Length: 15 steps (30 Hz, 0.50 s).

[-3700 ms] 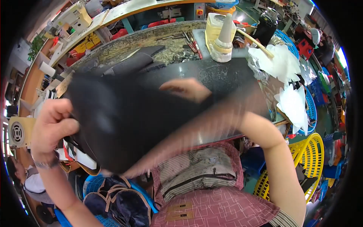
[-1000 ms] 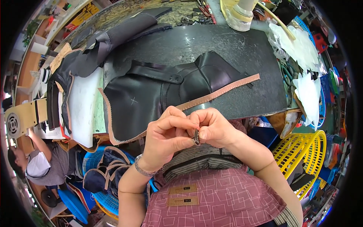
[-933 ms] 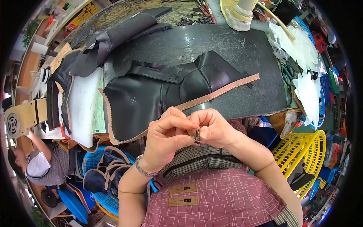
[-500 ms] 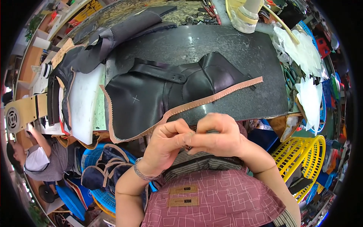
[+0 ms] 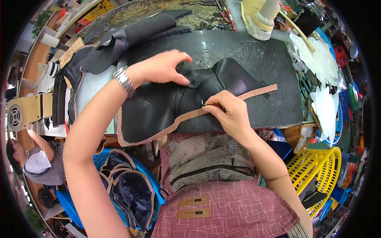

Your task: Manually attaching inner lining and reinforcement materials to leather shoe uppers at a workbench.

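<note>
A black leather boot upper [image 5: 149, 115] lies flat before me, with a tan notched edging strip [image 5: 186, 116] along its near side. Over its strap [image 5: 193, 83] hovers my left hand [image 5: 162, 68], thumb and fingers apart with nothing between them; it hides most of the strap. Whether the thumb touches the strap end, I cannot tell. My right hand [image 5: 232, 111] is above the upper's near edge, right of its middle. Its thumb and index finger pinch a small shiny metal piece [image 5: 203, 103], too small to name.
The upper rests on a dark work slab [image 5: 274, 59]. Behind it are a rolled dark material [image 5: 147, 29] and a container [image 5: 258, 23]. Clear plastic [image 5: 313, 55] lies at right. A yellow basket [image 5: 317, 166] and a blue basket [image 5: 145, 168] stand below. Another person [image 5: 41, 158] sits at far left.
My hands were together near my body, working at something small. They have parted: the left has gone forward to the strap, the right to the upper's near edge with the metal piece.
</note>
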Motion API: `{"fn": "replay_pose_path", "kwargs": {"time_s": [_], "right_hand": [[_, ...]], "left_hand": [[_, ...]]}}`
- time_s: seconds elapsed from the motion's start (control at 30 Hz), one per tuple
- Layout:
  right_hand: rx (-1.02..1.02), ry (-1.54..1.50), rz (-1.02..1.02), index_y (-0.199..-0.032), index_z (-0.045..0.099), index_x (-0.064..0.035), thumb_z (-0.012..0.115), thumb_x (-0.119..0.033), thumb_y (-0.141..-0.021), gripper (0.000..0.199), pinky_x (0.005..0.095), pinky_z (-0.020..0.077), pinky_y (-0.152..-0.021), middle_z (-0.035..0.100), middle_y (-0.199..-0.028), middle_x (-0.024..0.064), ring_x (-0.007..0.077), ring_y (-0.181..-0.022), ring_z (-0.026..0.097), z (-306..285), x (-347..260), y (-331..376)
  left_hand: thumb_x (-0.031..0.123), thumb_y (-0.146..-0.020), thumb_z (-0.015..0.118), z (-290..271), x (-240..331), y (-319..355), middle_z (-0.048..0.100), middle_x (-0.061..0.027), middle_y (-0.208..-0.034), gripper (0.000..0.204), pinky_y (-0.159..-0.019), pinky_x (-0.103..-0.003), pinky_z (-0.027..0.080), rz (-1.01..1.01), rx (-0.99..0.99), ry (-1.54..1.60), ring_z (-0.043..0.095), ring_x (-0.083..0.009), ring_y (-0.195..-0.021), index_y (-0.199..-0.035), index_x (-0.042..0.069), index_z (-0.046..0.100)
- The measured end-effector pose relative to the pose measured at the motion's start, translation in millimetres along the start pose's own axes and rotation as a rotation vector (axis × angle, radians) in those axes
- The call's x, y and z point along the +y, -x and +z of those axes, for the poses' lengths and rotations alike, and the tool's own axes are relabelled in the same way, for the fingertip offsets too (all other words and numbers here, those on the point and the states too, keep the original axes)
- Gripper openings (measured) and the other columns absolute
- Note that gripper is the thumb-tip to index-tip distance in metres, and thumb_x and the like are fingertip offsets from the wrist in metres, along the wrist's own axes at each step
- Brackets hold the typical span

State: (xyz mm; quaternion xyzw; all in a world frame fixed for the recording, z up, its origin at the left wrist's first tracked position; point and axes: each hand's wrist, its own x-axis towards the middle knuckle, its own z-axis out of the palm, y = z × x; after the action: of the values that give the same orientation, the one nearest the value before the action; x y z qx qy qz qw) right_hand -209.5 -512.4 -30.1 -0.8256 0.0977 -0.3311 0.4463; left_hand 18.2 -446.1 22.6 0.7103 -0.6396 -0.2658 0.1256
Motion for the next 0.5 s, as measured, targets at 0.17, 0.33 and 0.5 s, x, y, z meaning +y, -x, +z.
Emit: {"fn": "replay_pose_path", "kwargs": {"time_s": [0.17, 0.33, 0.5], "right_hand": [[-0.102, 0.070, 0.076, -0.077, 0.059, -0.0014, 0.067, -0.007, -0.072, 0.011, 0.0303, 0.0468, -0.056, 0.060, -0.073, 0.0098, 0.0234, -0.063, 0.060, -1, 16, 2], [0.063, -0.434, 0.386, -0.084, 0.061, 0.0017, 0.064, 0.000, -0.076, 0.009, 0.0221, 0.0463, -0.062, 0.061, -0.078, 0.0030, 0.0081, -0.072, 0.058, -28, -4, -2], [-0.021, -0.927, 0.136, -0.079, 0.062, 0.0007, 0.068, 0.007, -0.067, 0.015, 0.0281, 0.0483, -0.069, 0.056, -0.089, 0.0113, 0.0172, -0.078, 0.057, -44, -72, -3]], "left_hand": [[0.023, -0.072, 0.072, -14, 13, -31, 0.059, -0.0029, -0.072, 0.031, -0.063, -0.027, 0.043, -0.272, -0.434, 0.205, 0.050, -0.0108, -0.067, -0.086, -0.003, 0.062], [0.017, -0.072, 0.071, -36, 51, -3, 0.052, 0.0046, -0.060, 0.020, -0.052, -0.025, 0.038, -0.261, -0.299, 0.322, 0.043, -0.0051, -0.057, -0.072, -0.001, 0.062], [0.014, -0.075, 0.071, -29, 89, 46, 0.062, 0.0001, -0.072, 0.016, -0.055, -0.022, 0.045, -0.200, 0.314, 0.952, 0.054, -0.0062, -0.061, -0.081, 0.000, 0.065]]}}
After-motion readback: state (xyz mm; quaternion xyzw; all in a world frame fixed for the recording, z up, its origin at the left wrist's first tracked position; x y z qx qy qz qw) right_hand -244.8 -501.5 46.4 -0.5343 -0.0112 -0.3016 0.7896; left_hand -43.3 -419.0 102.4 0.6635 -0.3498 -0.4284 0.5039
